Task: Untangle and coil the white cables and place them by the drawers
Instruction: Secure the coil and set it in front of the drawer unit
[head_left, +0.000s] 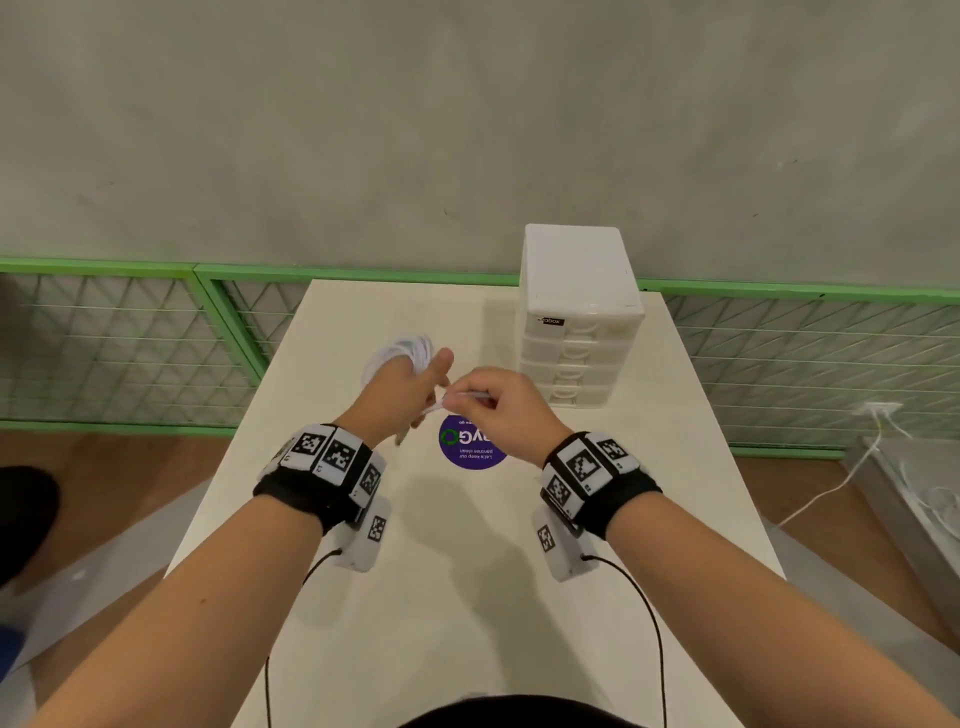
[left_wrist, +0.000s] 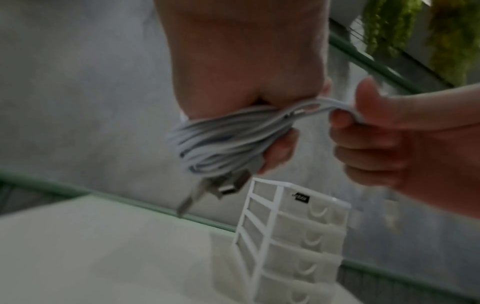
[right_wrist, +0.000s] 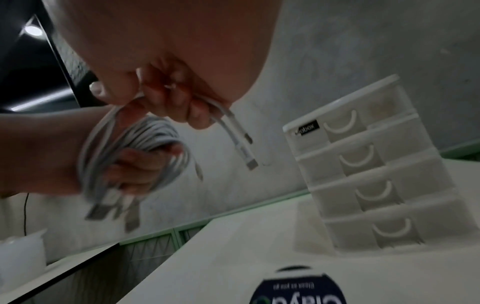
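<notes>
My left hand (head_left: 410, 387) holds a coil of white cables (head_left: 402, 351) above the middle of the table; the loops wrap round its fingers (left_wrist: 279, 148), and several plugs (left_wrist: 226, 185) hang below the coil (left_wrist: 221, 139). My right hand (head_left: 491, 400) pinches the free cable ends (right_wrist: 233, 127) between thumb and fingers, close beside the left hand. The ends' plugs (right_wrist: 250, 162) dangle under the right fingers (right_wrist: 197, 115). The coil (right_wrist: 135, 148) is blurred in the right wrist view. White drawers (head_left: 576, 322) stand at the table's far right.
A purple round sticker (head_left: 470, 447) lies on the cream table (head_left: 467, 597) under my hands. A green mesh fence (head_left: 130, 338) and a grey wall run behind the table. A white cord (head_left: 841, 483) trails on the floor at the right.
</notes>
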